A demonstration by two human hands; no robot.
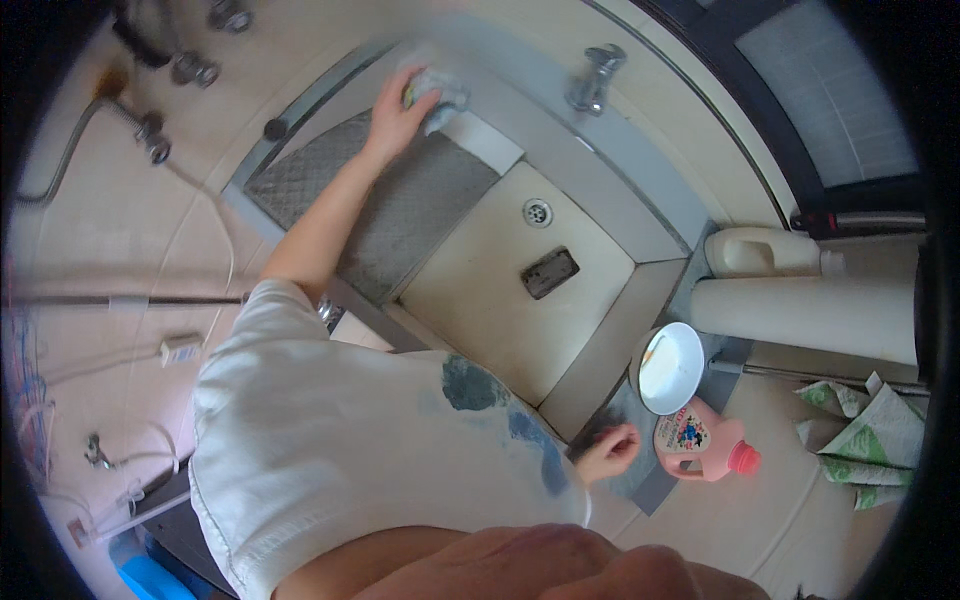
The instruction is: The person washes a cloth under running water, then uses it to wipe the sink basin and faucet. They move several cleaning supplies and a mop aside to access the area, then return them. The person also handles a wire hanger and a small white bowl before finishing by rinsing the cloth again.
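Note:
My left hand [397, 112] grips a crumpled whitish cloth [450, 96] with a yellowish patch, at the back left corner of a laundry sink. Below that hand slopes the sink's grey ridged washboard [420, 195], partly covered by my forearm. Loosely curled, my right hand [611, 451] is over the sink's right front ledge, with no object visible in it. Beside it are a pink detergent bottle [694, 442] and a white bowl [673, 369]. A dark rectangular block [550, 272] lies in the cream basin [472, 292], near the metal drain [537, 214].
A chrome tap [596, 79] juts from the back wall. Along the right stand a cream jug [761, 253] and a large white cylindrical container [802, 316]. Green-and-white cloths [870, 435] hang near a metal rail [780, 372]. Pipe valves [154, 142] and a hose line the left wall.

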